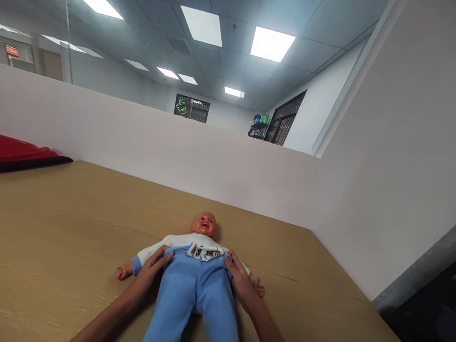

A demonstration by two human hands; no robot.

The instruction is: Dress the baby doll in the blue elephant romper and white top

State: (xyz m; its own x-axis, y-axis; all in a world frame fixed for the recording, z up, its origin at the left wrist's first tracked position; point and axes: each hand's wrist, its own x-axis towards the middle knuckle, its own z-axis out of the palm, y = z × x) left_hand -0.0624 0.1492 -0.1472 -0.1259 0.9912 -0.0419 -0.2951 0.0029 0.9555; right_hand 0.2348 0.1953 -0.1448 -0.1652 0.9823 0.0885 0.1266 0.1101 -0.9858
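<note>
A baby doll (pixel 204 223) lies on its back on the tan surface (pixel 71 228), head pointing away from me. It wears a white top (pixel 185 243) and light blue trousers (pixel 195 289). My left hand (pixel 151 273) grips the trousers' waistband at the doll's left-hand side, fingers curled round the fabric. My right hand (pixel 239 279) pinches the waistband on the other side, thumb on top. Both forearms come in from the bottom edge along the doll's legs.
A low white partition wall (pixel 178 152) runs behind the surface and turns along the right side. A red and black object (pixel 24 153) lies at the far left edge. The surface drops off at the lower right to a dark floor (pixel 427 304).
</note>
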